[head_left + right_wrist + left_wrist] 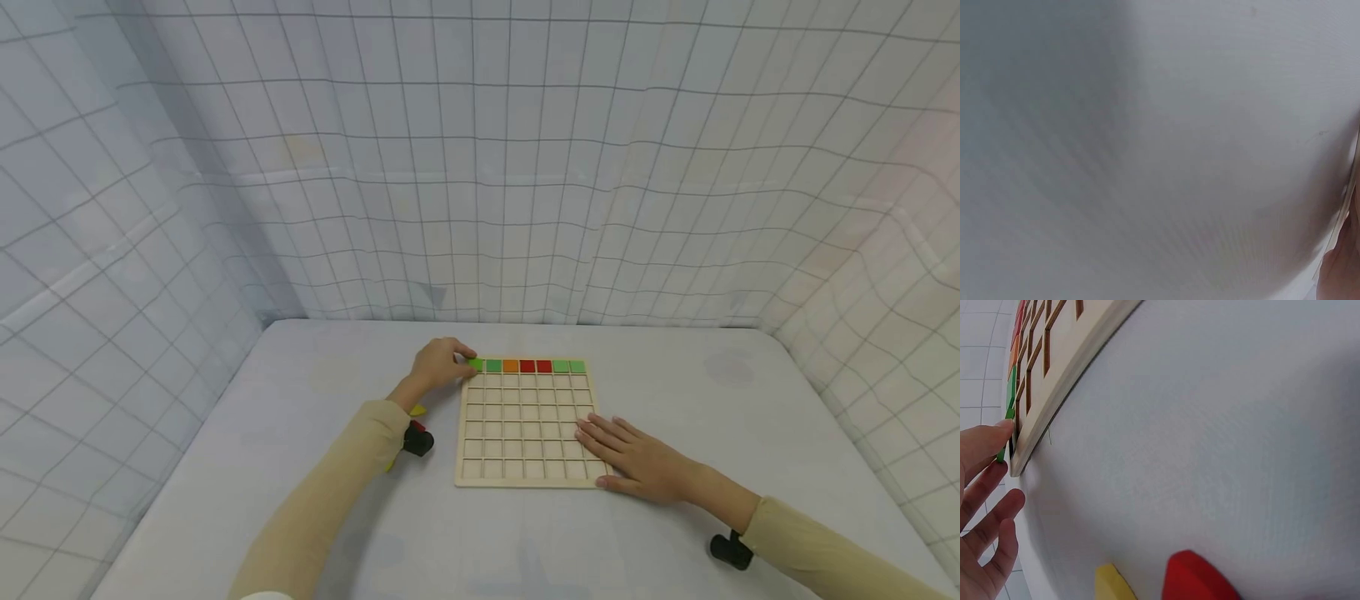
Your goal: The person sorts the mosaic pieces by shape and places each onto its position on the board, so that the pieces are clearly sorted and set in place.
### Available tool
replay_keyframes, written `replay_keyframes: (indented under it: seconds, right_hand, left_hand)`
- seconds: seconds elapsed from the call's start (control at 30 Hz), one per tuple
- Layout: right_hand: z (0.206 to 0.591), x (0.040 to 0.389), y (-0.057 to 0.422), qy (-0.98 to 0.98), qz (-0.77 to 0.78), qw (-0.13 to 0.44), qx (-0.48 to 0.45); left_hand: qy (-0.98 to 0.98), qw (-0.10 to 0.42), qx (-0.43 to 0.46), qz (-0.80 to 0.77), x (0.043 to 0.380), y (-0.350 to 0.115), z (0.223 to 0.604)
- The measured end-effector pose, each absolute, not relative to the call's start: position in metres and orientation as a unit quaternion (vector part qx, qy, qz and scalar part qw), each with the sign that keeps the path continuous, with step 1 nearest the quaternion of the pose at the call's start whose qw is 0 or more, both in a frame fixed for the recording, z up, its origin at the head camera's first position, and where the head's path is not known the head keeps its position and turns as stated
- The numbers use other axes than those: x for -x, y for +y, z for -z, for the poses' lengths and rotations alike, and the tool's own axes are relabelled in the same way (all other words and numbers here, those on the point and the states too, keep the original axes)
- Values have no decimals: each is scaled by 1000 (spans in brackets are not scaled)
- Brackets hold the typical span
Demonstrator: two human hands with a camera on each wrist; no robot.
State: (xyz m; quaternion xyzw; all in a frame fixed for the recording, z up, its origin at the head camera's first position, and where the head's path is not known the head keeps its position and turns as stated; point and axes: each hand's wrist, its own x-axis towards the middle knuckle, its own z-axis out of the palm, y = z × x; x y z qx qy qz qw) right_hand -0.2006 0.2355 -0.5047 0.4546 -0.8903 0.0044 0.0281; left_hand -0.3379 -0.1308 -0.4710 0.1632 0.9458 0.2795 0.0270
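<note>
A pale wooden grid board lies flat on the white table. Along its far row sit square tiles: a green tile, an orange tile, two red tiles and two more green ones. At the far left corner my left hand pinches a bright green tile between thumb and fingers, tilted at the corner cell in the left wrist view. My right hand rests with its fingers spread over the board's right side near the front; just a bit of it shows in the right wrist view.
Beneath the left forearm lie loose pieces, including a yellow piece and a red piece, partly hidden by the arm and the black wrist camera. A white gridded curtain hangs behind the table and along its sides.
</note>
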Motion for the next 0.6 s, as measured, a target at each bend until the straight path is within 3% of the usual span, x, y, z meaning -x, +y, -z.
replay_keyframes:
  seconds: [0.6]
  right_hand:
    - [502, 201, 236, -888, -3, 34, -458]
  left_hand:
    - [950, 26, -153, -272, 340, -127, 472]
